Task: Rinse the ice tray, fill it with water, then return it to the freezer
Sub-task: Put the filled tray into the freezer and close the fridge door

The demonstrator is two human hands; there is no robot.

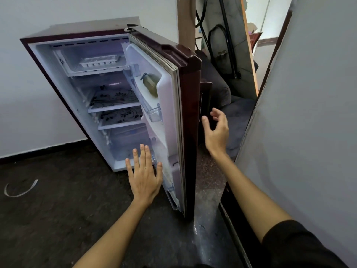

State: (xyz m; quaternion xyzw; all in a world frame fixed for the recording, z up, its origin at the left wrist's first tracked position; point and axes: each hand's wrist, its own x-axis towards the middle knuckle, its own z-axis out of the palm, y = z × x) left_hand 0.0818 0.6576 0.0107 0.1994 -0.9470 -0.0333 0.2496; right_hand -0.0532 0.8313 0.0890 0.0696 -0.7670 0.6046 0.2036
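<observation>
Head view: ice tray [99, 62] is sitting in the upper-left freezer compartment [65, 60], while left hand [144, 176] and right hand [217, 132] are hovering empty, fingers spread, flanking the open door [190, 105] at centre frame.

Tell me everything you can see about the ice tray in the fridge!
The ice tray is white and looks like plastic, a long rectangle with a row of small rounded cups showing along its near side. It lies flat in the freezer compartment at the top of the open fridge, resting on the compartment's floor. Neither hand touches it. The picture is too blurry there to tell whether it holds ice or water.
</observation>
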